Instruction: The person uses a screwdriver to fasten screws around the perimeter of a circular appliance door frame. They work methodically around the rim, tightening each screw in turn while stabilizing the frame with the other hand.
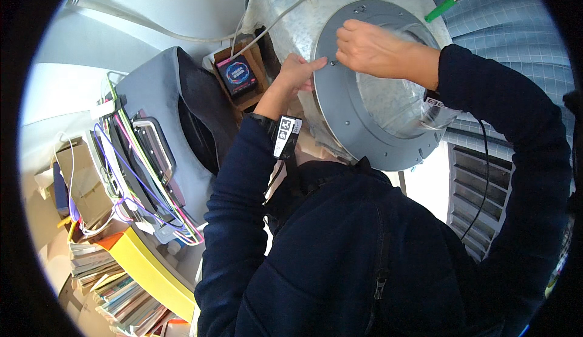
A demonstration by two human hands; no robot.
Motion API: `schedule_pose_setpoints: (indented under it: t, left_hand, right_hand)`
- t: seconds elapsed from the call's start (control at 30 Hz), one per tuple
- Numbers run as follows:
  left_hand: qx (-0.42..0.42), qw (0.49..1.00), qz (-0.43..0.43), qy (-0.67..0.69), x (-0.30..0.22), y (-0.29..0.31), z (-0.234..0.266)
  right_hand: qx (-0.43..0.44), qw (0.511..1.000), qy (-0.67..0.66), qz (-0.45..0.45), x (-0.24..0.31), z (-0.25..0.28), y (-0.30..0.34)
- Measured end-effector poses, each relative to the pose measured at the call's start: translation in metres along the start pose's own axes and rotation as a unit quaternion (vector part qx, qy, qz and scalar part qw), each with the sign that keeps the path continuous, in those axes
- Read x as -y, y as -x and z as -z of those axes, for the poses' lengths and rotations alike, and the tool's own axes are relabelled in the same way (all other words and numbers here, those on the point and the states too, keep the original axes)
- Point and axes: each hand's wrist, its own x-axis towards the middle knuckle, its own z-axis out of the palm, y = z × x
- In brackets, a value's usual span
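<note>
A round grey ring point(340, 103) with a clear bowl point(395, 109) in its middle looks like a washing machine door. Small holes or screws dot its face. My left hand point(296, 74) grips the ring's left rim, thumb on top and fingers partly hidden past the edge. Above the ring's upper left part, my right hand point(378, 50) is closed with its fingertips pinched close to a small screw or hole point(333, 63). What those fingers hold, if anything, is hidden. Both wrists wear bands with black-and-white tags.
A pale marbled cover point(285, 12) lies beyond the ring, with a grey plugged cord point(279, 22) across it. To the left are an open carton point(261, 72), a grey bag point(152, 85), hangers point(143, 173) and books point(130, 297). A green-gripped rod point(440, 10) rests on blue checked fabric point(516, 39).
</note>
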Motion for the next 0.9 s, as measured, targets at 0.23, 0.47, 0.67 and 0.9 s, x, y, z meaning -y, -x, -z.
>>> schedule_pose_setpoints:
  t: [0.23, 0.47, 0.67, 0.9]
  left_hand:
    - [-0.005, 1.0, 0.004, -0.022, 0.007, -0.011, -0.001]
    - [0.022, 0.999, 0.017, 0.016, 0.007, -0.012, 0.004]
    - [0.005, 1.0, -0.008, -0.008, 0.012, -0.014, 0.001]
    - [0.017, 0.999, -0.016, -0.021, 0.011, -0.011, 0.0]
  right_hand:
    - [0.228, 0.76, -0.393, -0.465, -0.006, 0.011, -0.007]
    - [0.047, 0.966, -0.095, -0.237, 0.016, 0.006, -0.01]
    - [0.019, 0.999, 0.046, -0.012, 0.008, 0.001, 0.0]
    - [0.226, 0.84, -0.289, -0.401, -0.01, 0.01, -0.011]
